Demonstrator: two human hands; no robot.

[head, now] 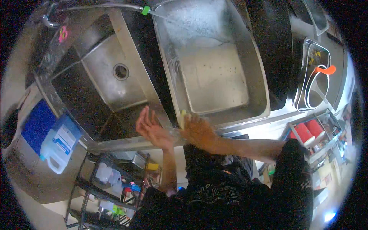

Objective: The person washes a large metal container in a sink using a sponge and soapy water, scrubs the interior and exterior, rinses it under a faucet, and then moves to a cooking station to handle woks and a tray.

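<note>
My right hand presses a pale yellow sponge against the near left outer side of a deep rectangular metal pan; most of the sponge is hidden. Left of it, my left hand is raised over the front rim of a steel sink, its fingers apart and nothing in them. Water runs from a metal faucet with a green tip into the far end of the pan. Inside, the pan floor is wet, with several dark specks.
A round drain lies in the left sink bay. At right, an orange-handled utensil rests in a white-rimmed container. A translucent jug stands left, above a wire-and-metal shelf rack. Pink scrubber-like item sits on the back ledge.
</note>
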